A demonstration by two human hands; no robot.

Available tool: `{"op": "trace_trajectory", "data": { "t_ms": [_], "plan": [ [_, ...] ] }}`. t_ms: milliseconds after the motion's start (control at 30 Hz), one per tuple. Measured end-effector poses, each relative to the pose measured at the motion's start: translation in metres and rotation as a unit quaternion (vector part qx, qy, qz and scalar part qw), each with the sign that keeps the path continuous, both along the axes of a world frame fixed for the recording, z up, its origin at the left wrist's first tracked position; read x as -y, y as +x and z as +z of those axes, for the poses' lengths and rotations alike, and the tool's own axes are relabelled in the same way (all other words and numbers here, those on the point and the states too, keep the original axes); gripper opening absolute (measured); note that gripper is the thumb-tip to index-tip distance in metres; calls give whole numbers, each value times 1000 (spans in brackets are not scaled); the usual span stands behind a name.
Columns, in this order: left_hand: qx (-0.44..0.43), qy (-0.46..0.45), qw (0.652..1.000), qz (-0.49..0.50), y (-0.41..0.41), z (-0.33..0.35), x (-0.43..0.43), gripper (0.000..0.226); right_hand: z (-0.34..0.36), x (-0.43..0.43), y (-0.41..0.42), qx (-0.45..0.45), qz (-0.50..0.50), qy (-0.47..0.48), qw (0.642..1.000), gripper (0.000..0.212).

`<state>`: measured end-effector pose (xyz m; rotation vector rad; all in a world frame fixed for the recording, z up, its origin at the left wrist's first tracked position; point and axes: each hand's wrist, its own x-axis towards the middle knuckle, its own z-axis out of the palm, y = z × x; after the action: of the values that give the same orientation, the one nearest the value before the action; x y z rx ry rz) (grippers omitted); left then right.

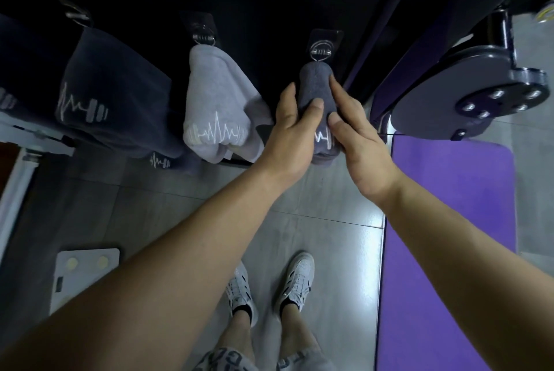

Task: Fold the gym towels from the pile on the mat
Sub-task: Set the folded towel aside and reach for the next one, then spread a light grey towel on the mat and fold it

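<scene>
No legible txt; heartbeat-dumbbell logo (217, 133) on light towel (215, 92), shorts (227, 359) lettering unreadable.

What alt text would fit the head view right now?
The left hand and right hand hold a dark grey towel hanging from a wall hook. A light grey towel hangs beside it; a purple mat lies at right.
</scene>
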<state>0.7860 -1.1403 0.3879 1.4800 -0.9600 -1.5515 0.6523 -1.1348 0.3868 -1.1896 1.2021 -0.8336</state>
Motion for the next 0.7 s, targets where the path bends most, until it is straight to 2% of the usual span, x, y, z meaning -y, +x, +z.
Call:
{"op": "trace_trajectory", "data": {
  "t_ms": [133,200,267,367,467,533,600,700],
  "plan": [
    [47,-9,998,-31,2,3,-5,84,-5,-9,-6,29,-14,11,999,47],
    [116,-31,992,-48,5,6,-14,91,-7,-20,-12,24,-46,19,998,44],
    [208,-88,973,-53,8,13,-25,90,-15,-35,-20,-20,-91,6,996,40],
    [349,-224,909,-40,15,32,-42,66,-40,-62,-38,-115,-167,-6,979,35],
    [386,-363,846,-63,17,40,-48,36,-62,-99,-55,-242,-188,16,952,40],
    [372,-382,833,-147,10,45,-49,26,-68,-128,-61,-301,-181,53,935,46],
    [384,-357,808,-269,-3,47,-52,24,-67,-160,-64,-348,-177,96,916,46],
    [401,-364,732,-414,-25,43,-69,25,-68,-210,-67,-399,-185,130,889,40]
  ]
}}
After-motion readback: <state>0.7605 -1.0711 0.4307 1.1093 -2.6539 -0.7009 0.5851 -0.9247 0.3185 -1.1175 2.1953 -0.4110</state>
